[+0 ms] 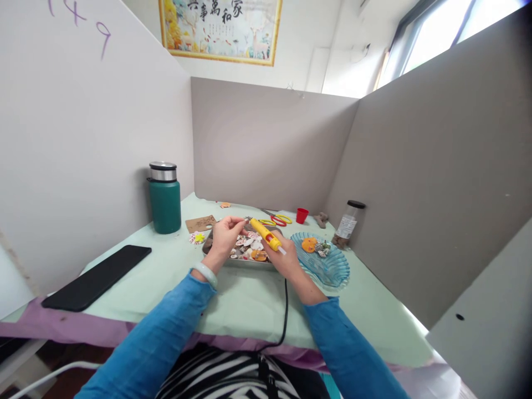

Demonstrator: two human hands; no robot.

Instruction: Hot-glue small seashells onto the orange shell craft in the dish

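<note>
My right hand (285, 256) is wrapped round a yellow hot glue gun (264, 231), a white glue stick poking out of its rear. Its nozzle points up and left, close to the fingertips of my left hand (228, 235). Those fingers are pinched together; whatever they hold is too small to make out. Both hands are above a metal tray (249, 264) filled with shells and small painted pieces (251, 244). From the glue gun side a black cord (286, 310) runs down over the table edge.
To the right, a blue glass plate (328, 275) carries an orange piece and small ornaments; a jar (348, 224) stands behind. Scissors (277, 219) and a red cup (302, 215) lie farther back. At left are a green bottle (165, 202) and a black phone-like slab (100, 276). Partitions enclose the table.
</note>
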